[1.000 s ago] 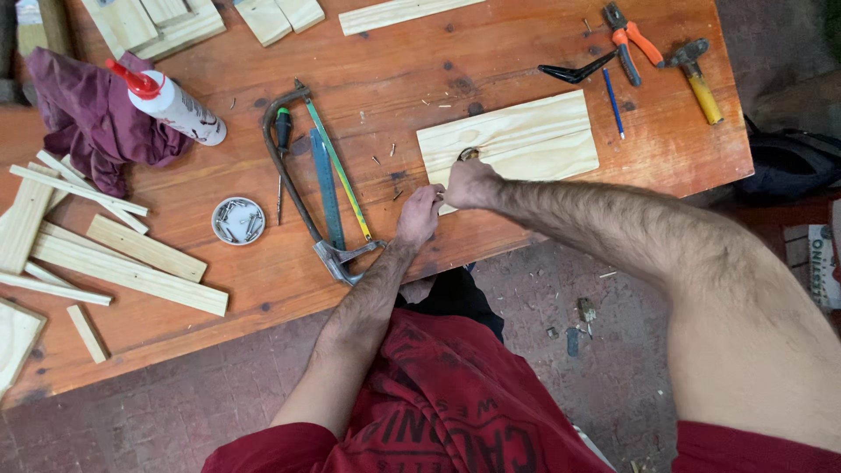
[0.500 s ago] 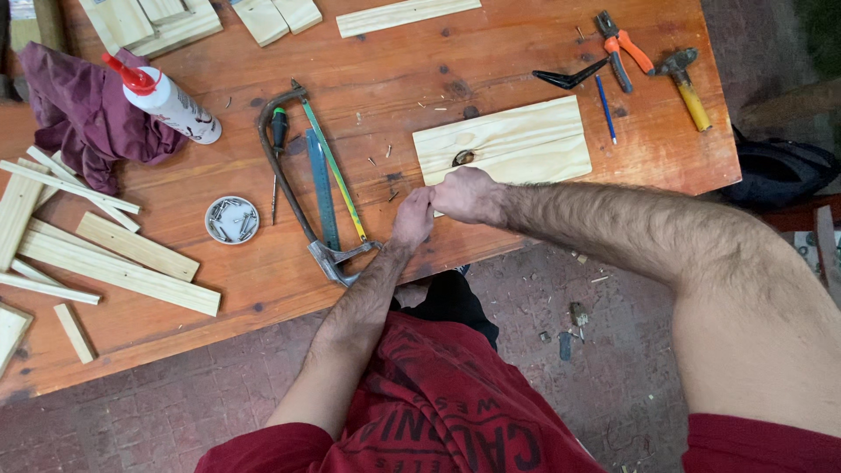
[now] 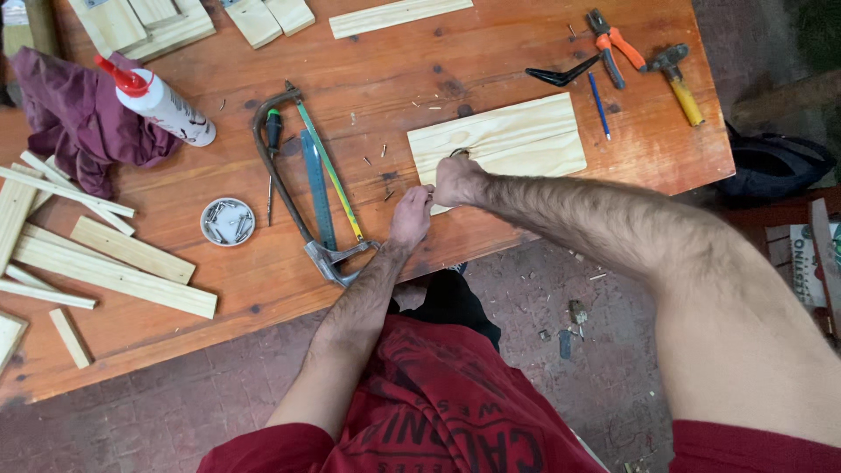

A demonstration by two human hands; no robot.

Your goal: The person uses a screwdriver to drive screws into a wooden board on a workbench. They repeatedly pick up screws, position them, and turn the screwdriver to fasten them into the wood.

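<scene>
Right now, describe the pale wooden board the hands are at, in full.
The board is a pale, flat rectangle of what looks like pine, with visible grain, lying slightly tilted on the orange-brown workbench near its front edge. The right hand rests on its lower left corner; the left hand is just beside that corner. A blue pencil lies off its upper right corner.

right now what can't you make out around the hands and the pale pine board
- Head view: what the right hand pinches at the pale pine board corner; fingers cover it.
- Left hand fingertips: any small nail there is too small to tell.
- Round metal tin: contents too small to sort.
- Wooden strips at left: cut off by the frame edge.
</scene>
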